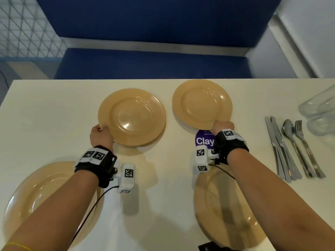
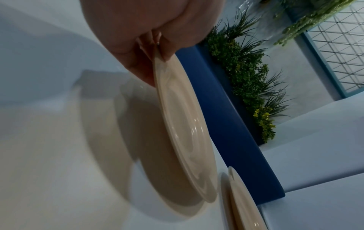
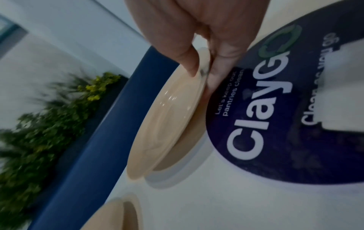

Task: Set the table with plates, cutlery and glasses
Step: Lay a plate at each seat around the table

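Four tan plates are seen on the cream table [image 1: 54,109]. The far left plate [image 1: 132,116] is pinched at its near rim by the left hand [image 1: 100,135], thumb on top and fingers beneath, and is held tilted just above the tabletop, with its shadow cast below. The far right plate [image 1: 202,104] is gripped at its near rim by the right hand [image 1: 223,126], its near edge lifted over a round purple sticker [image 1: 204,141]. Two more plates lie flat at the near edge: the near left plate [image 1: 36,192] and the near right plate [image 1: 223,211], each partly hidden by a forearm. Knives [image 1: 280,147], a spoon [image 1: 290,134] and a fork [image 1: 301,134] are laid side by side to the right, with glasses [image 1: 319,109] just beyond them.
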The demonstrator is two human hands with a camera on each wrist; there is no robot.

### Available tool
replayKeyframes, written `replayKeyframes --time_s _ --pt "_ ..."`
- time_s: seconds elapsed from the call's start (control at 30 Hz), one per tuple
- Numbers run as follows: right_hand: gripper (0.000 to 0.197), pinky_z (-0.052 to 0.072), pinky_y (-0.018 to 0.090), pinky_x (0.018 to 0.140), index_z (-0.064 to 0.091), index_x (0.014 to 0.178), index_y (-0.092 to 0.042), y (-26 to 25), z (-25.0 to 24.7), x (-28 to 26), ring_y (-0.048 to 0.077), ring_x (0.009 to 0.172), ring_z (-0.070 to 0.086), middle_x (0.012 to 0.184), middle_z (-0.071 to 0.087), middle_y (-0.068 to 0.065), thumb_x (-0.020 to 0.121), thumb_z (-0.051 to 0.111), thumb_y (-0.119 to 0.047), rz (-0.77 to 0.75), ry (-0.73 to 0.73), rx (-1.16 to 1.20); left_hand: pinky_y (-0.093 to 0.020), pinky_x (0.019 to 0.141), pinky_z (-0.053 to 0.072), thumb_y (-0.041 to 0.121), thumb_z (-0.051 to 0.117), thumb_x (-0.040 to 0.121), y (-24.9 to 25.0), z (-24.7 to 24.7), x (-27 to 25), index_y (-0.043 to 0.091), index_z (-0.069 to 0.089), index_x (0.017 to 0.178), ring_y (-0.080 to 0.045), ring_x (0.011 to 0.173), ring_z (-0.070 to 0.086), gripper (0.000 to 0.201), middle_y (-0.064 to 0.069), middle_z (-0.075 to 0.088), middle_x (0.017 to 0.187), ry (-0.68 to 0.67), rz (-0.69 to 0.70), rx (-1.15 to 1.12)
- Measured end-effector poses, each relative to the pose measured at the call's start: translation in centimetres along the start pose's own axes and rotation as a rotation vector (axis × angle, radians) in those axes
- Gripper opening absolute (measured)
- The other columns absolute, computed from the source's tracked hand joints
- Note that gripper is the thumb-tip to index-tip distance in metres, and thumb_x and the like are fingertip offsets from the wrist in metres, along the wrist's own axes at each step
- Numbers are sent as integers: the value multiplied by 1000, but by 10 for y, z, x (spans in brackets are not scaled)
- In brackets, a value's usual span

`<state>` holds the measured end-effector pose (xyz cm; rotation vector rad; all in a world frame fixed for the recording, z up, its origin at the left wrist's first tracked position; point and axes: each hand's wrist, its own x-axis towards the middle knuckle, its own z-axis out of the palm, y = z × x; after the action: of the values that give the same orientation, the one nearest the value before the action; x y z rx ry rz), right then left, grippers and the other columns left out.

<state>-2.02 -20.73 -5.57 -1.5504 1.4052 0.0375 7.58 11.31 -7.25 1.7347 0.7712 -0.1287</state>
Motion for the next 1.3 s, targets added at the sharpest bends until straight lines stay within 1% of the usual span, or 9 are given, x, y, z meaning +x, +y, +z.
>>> replayKeyframes --time_s 0.1,0.23,0.43,0.53,0.63,0.77,0.93,1.03,1.3 --pt "55 45 38 85 37 131 -2 -7 7 -14 31 114 49 135 40 15 84 58 -20 -11 207 -94 -46 92 52 21 45 91 1 -3 5 11 55 123 -25 93 57 35 -5 59 103 -16 -20 -46" --pt "71 32 40 107 28 140 -3 -8 37 -49 33 131 28 143 26 17 80 63 -15 -214 250 -179 -48 92 52 19 45 90 3 -10 15 10 56 122 -26 92 58 35 -10 62 109 -56 -22 -80" --pt "61 33 33 107 34 141 -6 -23 117 -106 28 128 40 141 36 15 89 60 -22 -486 -20 -159 -47 93 51 20 45 93 12 -39 44 10 55 122 -30 99 59 32 -10 61 108 -131 -38 -76" --pt "55 38 23 90 38 140 -9 -34 160 -137 24 117 54 135 50 10 91 58 -23 -456 -197 -144 -49 93 51 19 45 90 17 -61 69 10 56 121 -33 105 60 34 -13 63 115 -159 -23 -43" --pt "60 40 24 90 33 143 -10 -42 197 -159 24 120 53 134 53 8 88 57 -12 -416 -297 -195 -48 91 53 16 43 91 25 -83 94 11 54 124 -32 103 60 35 -13 62 115 -189 -28 -36" --pt "64 40 25 96 32 145 -11 -55 233 -173 24 123 52 134 55 7 86 57 -3 -404 -329 -250 -50 91 52 18 43 85 34 -106 130 15 52 129 -33 105 61 46 -12 63 117 -215 2 40" --pt "64 36 17 84 34 143 -13 -65 258 -176 22 120 54 132 57 7 86 60 -2 -421 -341 -292 -48 95 50 8 43 79 41 -121 159 15 48 135 -33 108 60 57 -12 63 120 -282 63 196" --pt "67 34 15 82 32 145 -14 -69 267 -178 21 120 54 131 57 6 85 61 -2 -430 -344 -319 -46 100 47 3 48 80 46 -126 165 17 30 147 -31 117 56 71 -10 57 132 -270 111 301" --pt "71 39 21 93 31 146 -15 -69 275 -177 22 121 53 132 55 7 84 65 -5 -436 -350 -341 -43 102 46 3 50 83 47 -132 172 20 27 148 -29 117 57 71 -10 60 128 -238 160 389"
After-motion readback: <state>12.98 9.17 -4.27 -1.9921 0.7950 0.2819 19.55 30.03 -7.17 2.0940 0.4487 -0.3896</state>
